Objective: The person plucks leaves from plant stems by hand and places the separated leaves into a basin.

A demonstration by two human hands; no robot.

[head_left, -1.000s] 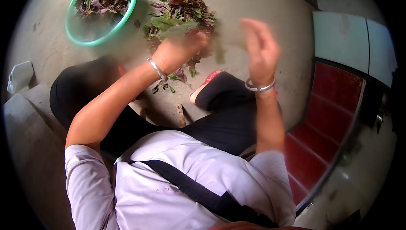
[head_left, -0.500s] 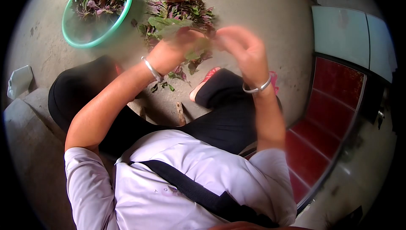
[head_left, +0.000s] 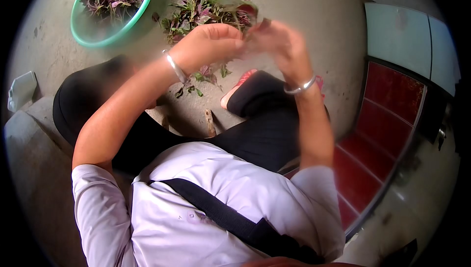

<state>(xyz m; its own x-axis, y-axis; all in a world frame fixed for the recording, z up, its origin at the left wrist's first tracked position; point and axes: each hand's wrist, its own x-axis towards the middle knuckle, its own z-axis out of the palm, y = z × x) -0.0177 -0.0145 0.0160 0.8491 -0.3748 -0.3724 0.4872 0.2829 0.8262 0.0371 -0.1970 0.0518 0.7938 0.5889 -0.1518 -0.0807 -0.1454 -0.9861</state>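
My left hand (head_left: 211, 44) is closed, its thumb and fingers pressed together at the base of a purple-and-green amaranth sprig (head_left: 244, 10). Close on its right, my right hand (head_left: 287, 46) is bent inward, its fingers blurred by motion around dark reddish leaves of the sprig. Exactly where the two grips meet the stem is smeared. Just beyond the hands lies a heap of amaranth (head_left: 198, 9) on the floor. A few loose leaves (head_left: 205, 76) are scattered below my left hand.
A green-rimmed plastic basin (head_left: 112, 40) holding more leaves stands at the upper left. My black-trousered legs and a red sandal (head_left: 247, 76) are below the hands. On the right is a red-tiled base (head_left: 375, 134) under pale panels (head_left: 397, 36). A whitish plastic container (head_left: 22, 90) sits far left.
Both hands have shifted slightly, and the sprig's leaves now point up and away above them instead of hanging across my left hand. The view has tilted a little.
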